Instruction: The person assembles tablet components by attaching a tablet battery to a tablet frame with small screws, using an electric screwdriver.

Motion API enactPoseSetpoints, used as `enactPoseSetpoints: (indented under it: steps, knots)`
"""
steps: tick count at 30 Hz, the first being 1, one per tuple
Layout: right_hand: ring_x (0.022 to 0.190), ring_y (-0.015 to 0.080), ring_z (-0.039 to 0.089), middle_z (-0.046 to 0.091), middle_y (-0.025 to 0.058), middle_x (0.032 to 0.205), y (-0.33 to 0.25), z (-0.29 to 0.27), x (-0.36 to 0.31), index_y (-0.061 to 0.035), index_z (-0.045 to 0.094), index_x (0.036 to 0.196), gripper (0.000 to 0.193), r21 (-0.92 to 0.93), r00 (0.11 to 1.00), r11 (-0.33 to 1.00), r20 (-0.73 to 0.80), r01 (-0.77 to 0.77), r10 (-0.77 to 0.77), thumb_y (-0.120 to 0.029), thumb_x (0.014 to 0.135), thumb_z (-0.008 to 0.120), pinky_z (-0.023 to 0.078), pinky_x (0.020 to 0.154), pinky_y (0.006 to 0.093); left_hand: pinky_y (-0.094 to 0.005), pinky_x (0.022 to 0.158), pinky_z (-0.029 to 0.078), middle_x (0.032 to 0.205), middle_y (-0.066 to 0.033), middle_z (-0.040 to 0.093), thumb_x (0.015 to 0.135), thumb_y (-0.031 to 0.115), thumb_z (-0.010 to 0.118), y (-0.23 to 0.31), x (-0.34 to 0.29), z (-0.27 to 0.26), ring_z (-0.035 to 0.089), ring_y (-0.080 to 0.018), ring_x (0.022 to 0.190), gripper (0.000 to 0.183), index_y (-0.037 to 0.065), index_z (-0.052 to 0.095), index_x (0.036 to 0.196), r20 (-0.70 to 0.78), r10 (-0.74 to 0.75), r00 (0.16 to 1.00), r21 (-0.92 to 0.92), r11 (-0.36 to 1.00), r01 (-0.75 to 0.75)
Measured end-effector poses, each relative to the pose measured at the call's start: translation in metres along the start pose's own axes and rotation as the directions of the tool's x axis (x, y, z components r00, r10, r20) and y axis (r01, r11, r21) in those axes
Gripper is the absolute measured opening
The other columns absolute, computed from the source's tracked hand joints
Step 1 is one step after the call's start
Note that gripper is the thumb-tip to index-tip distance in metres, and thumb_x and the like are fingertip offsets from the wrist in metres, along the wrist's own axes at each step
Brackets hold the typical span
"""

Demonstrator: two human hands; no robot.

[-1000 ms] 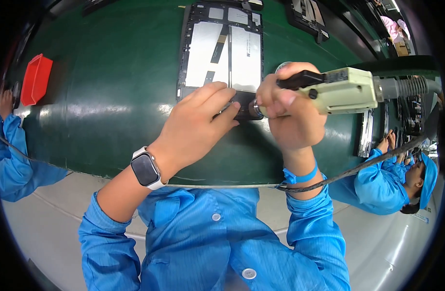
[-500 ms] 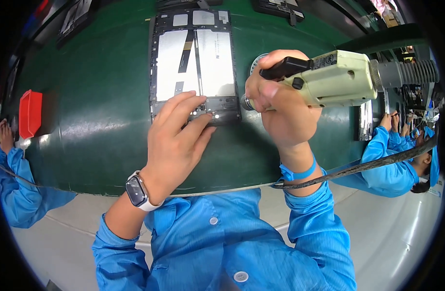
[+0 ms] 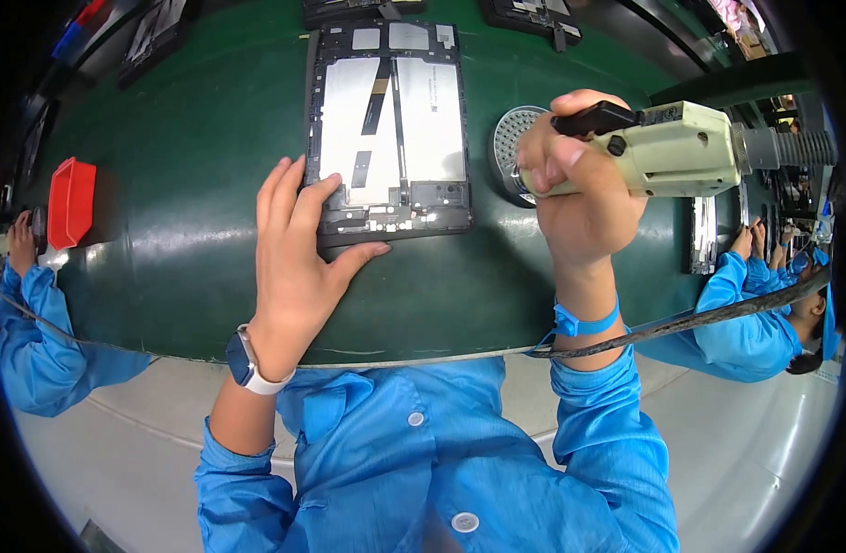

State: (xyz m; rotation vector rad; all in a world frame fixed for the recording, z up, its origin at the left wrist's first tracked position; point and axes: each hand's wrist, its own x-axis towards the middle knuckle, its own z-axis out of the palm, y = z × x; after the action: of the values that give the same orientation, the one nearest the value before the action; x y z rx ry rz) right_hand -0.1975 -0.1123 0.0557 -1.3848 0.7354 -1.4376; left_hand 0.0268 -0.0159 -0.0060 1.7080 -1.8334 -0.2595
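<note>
An opened tablet (image 3: 437,129) lies flat on the green bench, its inner side up, showing white panels, black ribbon strips and a dark lower part with small boards. My left hand (image 3: 299,253) lies at its lower left corner, fingers spread along the left edge and thumb stretched below the bottom edge. In my right hand (image 3: 589,207) is a pale green electric screwdriver (image 3: 681,152) with a black lever, held nearly level. Its front end is over the rim of a round perforated metal dish (image 3: 512,129) to the tablet's right; my fingers partly hide the tip.
A red bin (image 3: 71,205) stands at the left. Other tablet parts (image 3: 534,17) lie along the far side, and another unit (image 3: 702,235) is at the right. A dark cable (image 3: 690,318) runs past my right wrist strap. Co-workers' blue sleeves (image 3: 736,323) show on both sides.
My right hand has carried the screwdriver right, off the tablet's edge to the metal dish. My left hand has slid left from the tablet's lower boards to its corner, fingers spreading.
</note>
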Motion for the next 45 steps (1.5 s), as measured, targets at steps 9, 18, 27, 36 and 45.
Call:
enactPoseSetpoints:
  steps: [9, 18, 27, 36, 45]
  knots:
    - [0.052, 0.0167, 0.05, 0.054, 0.0092, 0.067, 0.008, -0.032, 0.027, 0.0091, 0.06, 0.103, 0.024, 0.164, 0.99, 0.978, -0.08, 0.129, -0.117, 0.002, 0.08, 0.057, 0.041, 0.049, 0.0299, -0.0338, 0.087, 0.056, 0.121, -0.0142, 0.063, 0.095, 0.003, 0.063, -0.006, 0.015, -0.028, 0.066, -0.0187, 0.104, 0.047, -0.002, 0.043, 0.137, 0.235, -0.453, 0.86, -0.955, 0.058, 0.291]
    - [0.054, 0.0148, 0.053, 0.058, 0.0082, 0.069, 0.019, -0.038, 0.03, 0.0093, 0.061, 0.103, 0.026, 0.015, 0.991, 0.998, -0.121, 0.054, -0.052, 0.004, 0.078, 0.058, 0.044, 0.052, 0.028, -0.0435, 0.1, 0.048, 0.127, -0.0167, 0.057, 0.096, 0.002, 0.059, -0.158, 0.136, -0.088, 0.059, -0.0261, 0.116, 0.049, -0.005, 0.04, 0.141, -0.12, -0.57, 0.813, -0.962, 0.27, 0.048]
    - [0.052, 0.0161, 0.047, 0.05, 0.0074, 0.062, 0.029, -0.048, 0.04, 0.0094, 0.059, 0.104, 0.027, 0.011, 0.989, 1.0, -0.146, 0.026, -0.024, -0.001, 0.08, 0.056, 0.042, 0.055, 0.0331, -0.0392, 0.086, 0.052, 0.108, -0.0138, 0.069, 0.09, 0.019, 0.072, -0.219, 0.214, -0.056, 0.067, -0.0301, 0.094, 0.04, -0.002, 0.063, 0.123, -0.573, -0.235, 0.785, -0.139, 0.972, 0.19]
    - [0.052, 0.0156, 0.046, 0.05, 0.009, 0.061, 0.023, -0.05, 0.019, 0.0075, 0.058, 0.105, 0.027, 0.011, 0.996, 0.999, -0.085, -0.038, 0.039, -0.002, 0.079, 0.054, 0.043, 0.057, 0.0331, -0.0465, 0.108, 0.041, 0.132, -0.0284, 0.058, 0.086, 0.045, 0.071, -0.163, 0.227, 0.005, 0.048, -0.0443, 0.129, 0.055, 0.007, 0.067, 0.125, -0.215, 0.254, 0.943, 0.513, 0.851, -0.112]
    - [0.053, 0.0148, 0.046, 0.049, 0.0056, 0.062, 0.019, -0.055, 0.003, 0.0073, 0.057, 0.106, 0.029, -0.008, 0.992, 0.999, -0.115, -0.047, 0.046, -0.002, 0.079, 0.054, 0.043, 0.054, 0.0321, -0.0372, 0.091, 0.05, 0.111, -0.02, 0.071, 0.096, 0.037, 0.064, -0.167, 0.241, 0.005, 0.066, -0.0325, 0.104, 0.049, 0.004, 0.061, 0.132, -0.395, -0.098, 0.913, -0.097, 0.993, 0.064]
